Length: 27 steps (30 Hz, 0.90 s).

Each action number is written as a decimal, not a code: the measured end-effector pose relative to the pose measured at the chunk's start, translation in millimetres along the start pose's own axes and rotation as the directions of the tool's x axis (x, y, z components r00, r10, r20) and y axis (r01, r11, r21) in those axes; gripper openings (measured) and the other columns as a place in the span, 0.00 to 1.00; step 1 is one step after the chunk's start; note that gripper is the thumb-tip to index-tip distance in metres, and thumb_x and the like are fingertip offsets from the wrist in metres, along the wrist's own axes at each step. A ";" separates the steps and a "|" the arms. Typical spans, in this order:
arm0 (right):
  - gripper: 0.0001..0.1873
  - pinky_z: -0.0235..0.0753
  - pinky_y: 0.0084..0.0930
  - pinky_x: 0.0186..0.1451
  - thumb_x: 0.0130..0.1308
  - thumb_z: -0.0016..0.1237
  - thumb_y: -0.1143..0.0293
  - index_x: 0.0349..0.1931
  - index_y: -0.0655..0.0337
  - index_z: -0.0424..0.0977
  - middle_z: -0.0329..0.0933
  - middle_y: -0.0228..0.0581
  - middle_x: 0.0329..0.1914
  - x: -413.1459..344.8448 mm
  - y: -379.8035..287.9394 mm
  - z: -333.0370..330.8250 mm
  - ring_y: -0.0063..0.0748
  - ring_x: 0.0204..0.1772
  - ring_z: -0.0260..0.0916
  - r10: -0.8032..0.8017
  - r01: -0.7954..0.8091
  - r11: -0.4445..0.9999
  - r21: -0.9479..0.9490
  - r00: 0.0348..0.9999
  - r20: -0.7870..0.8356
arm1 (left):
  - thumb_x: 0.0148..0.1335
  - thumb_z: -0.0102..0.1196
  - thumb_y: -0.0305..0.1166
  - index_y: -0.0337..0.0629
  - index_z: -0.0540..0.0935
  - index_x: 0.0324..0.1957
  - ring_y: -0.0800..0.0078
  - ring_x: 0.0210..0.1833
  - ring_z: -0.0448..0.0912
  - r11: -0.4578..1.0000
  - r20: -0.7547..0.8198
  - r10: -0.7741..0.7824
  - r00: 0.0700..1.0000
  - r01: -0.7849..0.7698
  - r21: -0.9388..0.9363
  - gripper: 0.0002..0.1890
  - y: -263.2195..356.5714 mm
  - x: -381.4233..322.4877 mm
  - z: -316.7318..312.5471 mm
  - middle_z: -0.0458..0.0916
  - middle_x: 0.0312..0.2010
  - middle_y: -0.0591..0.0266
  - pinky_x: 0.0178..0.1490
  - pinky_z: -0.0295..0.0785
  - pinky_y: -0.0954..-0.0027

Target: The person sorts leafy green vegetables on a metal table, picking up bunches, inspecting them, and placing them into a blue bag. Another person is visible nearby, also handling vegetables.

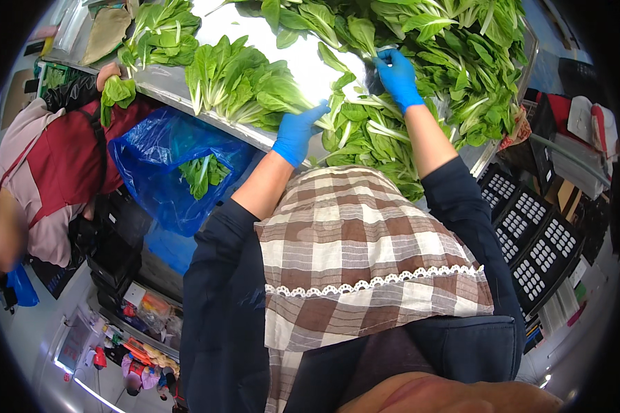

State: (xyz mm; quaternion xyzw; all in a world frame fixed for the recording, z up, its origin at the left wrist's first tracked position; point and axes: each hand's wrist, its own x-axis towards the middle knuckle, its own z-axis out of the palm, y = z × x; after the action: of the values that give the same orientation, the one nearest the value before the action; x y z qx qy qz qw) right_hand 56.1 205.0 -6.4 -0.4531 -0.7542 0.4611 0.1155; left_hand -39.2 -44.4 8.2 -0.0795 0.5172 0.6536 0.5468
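My left hand [295, 135], in a blue glove, is closed around the stem end of a leafy green [285, 97], whose leaves point to the left. Beside it, a row of the same greens [227, 77] lies along the near edge of the metal table [165, 82]. My right hand [399, 77], also gloved in blue, pinches the pale base of another leafy green [362, 32] between thumb and fingers. A loose heap of greens [475, 67] spreads to its right, and more leaves [372, 134] lie between my arms.
At the left, a co-worker [67, 149] holds a leafy green [117, 95]. A blue plastic bag [155, 165] with greens inside hangs open below the table edge. A cloth [106, 36] lies at the far left. Black crates [532, 232] stand to my right.
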 end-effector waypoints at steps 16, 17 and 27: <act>0.09 0.75 0.19 0.36 0.71 0.47 0.66 0.44 0.60 0.76 0.81 0.37 0.33 -113.2 -31.1 22.2 0.24 0.31 0.76 0.006 -0.344 0.681 0.646 0.885 0.465 | 0.62 0.60 0.27 0.35 0.78 0.50 0.68 0.45 0.78 0.973 0.176 0.077 0.981 -0.036 -0.226 0.15 18.6 1.8 25.9 0.80 0.44 0.58 0.50 0.73 0.66; 0.09 0.74 0.19 0.36 0.71 0.47 0.66 0.44 0.59 0.76 0.81 0.37 0.33 -114.5 -30.2 23.0 0.24 0.31 0.76 -0.005 -0.361 0.628 0.689 0.884 0.468 | 0.62 0.60 0.28 0.35 0.78 0.50 0.68 0.45 0.78 0.971 0.190 0.072 0.979 -0.025 -0.239 0.15 19.7 1.6 25.0 0.80 0.44 0.58 0.50 0.73 0.66; 0.11 0.68 0.17 0.33 0.64 0.57 0.69 0.43 0.63 0.75 0.75 0.28 0.29 -122.6 -37.6 32.3 0.18 0.29 0.68 0.076 -0.314 0.841 0.440 0.875 0.478 | 0.58 0.65 0.32 0.39 0.82 0.45 0.74 0.36 0.80 0.989 0.002 0.125 0.992 -0.125 -0.077 0.14 11.2 -5.9 29.3 0.83 0.37 0.64 0.36 0.73 0.72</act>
State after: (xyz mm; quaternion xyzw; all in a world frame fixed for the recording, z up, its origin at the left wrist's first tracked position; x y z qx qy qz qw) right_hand 84.3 82.9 35.8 -0.3665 -0.5614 0.7420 0.0067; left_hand -32.3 -24.4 32.0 -0.0657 0.4937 0.7063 0.5031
